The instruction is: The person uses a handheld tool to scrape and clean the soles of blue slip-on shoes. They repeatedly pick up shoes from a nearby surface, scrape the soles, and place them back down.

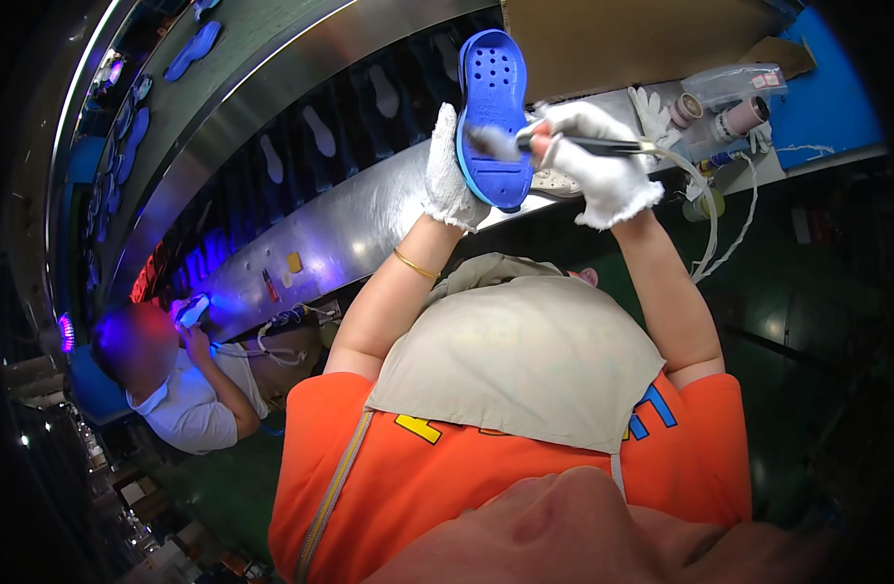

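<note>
My left hand [451, 180], in a white glove, grips a blue shoe sole [496, 92] by its left edge and holds it upright, its inner face with small round holes toward me. In my white-gloved right hand [598, 165] is a brush [613, 146] with a dark handle. Its bristles, smeared by motion, lie over the middle of the sole; whether they touch it I cannot tell. From the handle's end a pale hose [695, 175] curves down. A whitish perforated piece [554, 183] shows partly below my right hand.
A metal ledge [364, 229] runs along the front of a dark rack with pale sole shapes [318, 131]. Blue soles [133, 146] lie on the belt at left. A cardboard sheet [642, 44], spare glove [650, 112] and pink roll [744, 115] are at right. A co-worker [199, 389] sits left.
</note>
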The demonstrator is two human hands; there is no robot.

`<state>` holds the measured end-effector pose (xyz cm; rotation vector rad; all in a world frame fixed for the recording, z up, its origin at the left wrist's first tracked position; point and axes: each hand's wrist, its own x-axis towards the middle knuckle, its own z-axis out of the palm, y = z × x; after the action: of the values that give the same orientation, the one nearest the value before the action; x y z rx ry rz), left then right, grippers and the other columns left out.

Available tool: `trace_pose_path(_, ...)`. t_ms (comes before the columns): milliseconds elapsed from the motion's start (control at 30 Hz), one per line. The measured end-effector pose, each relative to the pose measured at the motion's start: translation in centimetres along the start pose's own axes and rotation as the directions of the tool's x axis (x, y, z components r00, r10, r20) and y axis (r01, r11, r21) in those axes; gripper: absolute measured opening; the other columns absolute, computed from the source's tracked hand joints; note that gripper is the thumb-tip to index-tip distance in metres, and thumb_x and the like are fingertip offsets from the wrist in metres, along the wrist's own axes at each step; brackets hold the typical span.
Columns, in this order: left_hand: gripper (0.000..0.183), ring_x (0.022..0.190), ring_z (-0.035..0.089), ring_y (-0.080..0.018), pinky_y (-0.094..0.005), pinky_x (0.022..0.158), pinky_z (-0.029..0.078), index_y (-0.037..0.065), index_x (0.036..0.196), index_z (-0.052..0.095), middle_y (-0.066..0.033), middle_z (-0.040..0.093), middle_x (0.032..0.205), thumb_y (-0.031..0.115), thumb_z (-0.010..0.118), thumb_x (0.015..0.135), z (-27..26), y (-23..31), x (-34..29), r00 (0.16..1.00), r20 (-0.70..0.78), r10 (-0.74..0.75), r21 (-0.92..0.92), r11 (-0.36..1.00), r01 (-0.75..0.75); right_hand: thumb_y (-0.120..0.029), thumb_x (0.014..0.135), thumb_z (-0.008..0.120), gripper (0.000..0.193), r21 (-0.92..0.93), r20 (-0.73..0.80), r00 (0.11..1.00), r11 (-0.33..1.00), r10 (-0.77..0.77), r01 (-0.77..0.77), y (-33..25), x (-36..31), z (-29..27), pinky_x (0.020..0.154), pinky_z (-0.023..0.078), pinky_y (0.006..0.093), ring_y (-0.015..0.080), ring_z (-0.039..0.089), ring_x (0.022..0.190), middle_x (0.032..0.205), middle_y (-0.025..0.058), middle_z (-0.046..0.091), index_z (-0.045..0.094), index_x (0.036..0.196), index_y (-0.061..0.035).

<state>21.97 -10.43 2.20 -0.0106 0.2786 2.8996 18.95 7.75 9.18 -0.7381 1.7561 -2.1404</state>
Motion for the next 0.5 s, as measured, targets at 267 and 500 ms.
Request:
trace_pose_path(267,0.062,0.106,0.057,-0.0270,-0.0410,0.092,0.048,0.011,0.133,0.040,-0.0108,0.054,0.122,0.056,0.026,0.094,3.0,-1.6,0.3,0.979,-0.157,0.132,0.313,0.947,-0.077,-0.007,0.080,0.068,0.015,-0.063,-0.077,0.997,0.998,-0.011,0.006,0.6,1.2,-0.1,0.075,0.050,0.0244,0.0107,0.062,0.079,0.085,0.0062,0.065,0.061,0.091,0.0009)
trace_pose_path(500,0.067,0.104,0.059,-0.0260,-0.0413,0.089,0.050,0.005,0.131,0.042,-0.0139,0.056,0.118,0.059,0.026,0.093,3.0,-0.8,0.4,0.966,-0.185,0.178,0.403,0.911,-0.091,-0.004,0.081,0.066,0.013,0.060,-0.094,0.993,0.996,0.067,-0.062,1.9,1.7,-0.5,0.077,0.051,0.0248,0.0108,0.062,0.081,0.089,0.0075,0.065,0.062,0.093,0.0004)
